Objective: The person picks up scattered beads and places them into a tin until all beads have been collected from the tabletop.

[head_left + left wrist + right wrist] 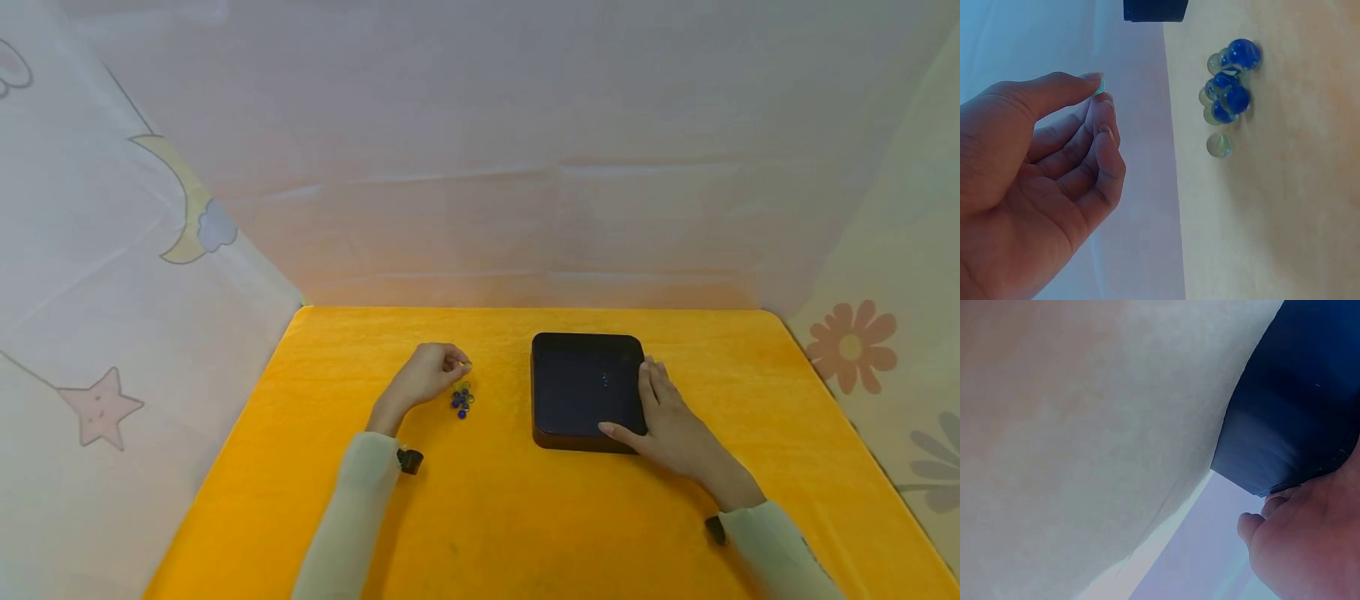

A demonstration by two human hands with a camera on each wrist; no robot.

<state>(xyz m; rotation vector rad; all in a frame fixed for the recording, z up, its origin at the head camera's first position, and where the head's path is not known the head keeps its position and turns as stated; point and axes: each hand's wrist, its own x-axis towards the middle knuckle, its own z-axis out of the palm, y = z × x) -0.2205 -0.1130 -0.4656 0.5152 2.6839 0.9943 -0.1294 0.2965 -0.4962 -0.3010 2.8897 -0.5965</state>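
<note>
My left hand (pixel 431 379) hovers just above the yellow table and pinches one small clear-green marble (pixel 1101 86) between thumb and fingertips. A small cluster of blue and clear marbles (pixel 461 400) (pixel 1227 94) lies on the cloth right beside that hand. A black square box (pixel 585 390) sits to the right, open at the top, with one marble (pixel 605 381) inside. My right hand (pixel 667 417) rests on the box's right rim with straight fingers, its thumb along the front edge. In the right wrist view I see the box's dark wall (pixel 1291 425) and part of the hand (pixel 1310 537).
The yellow cloth (pixel 525 517) covers the whole table. Pale curtains with moon, star and flower prints close in the left, back and right sides.
</note>
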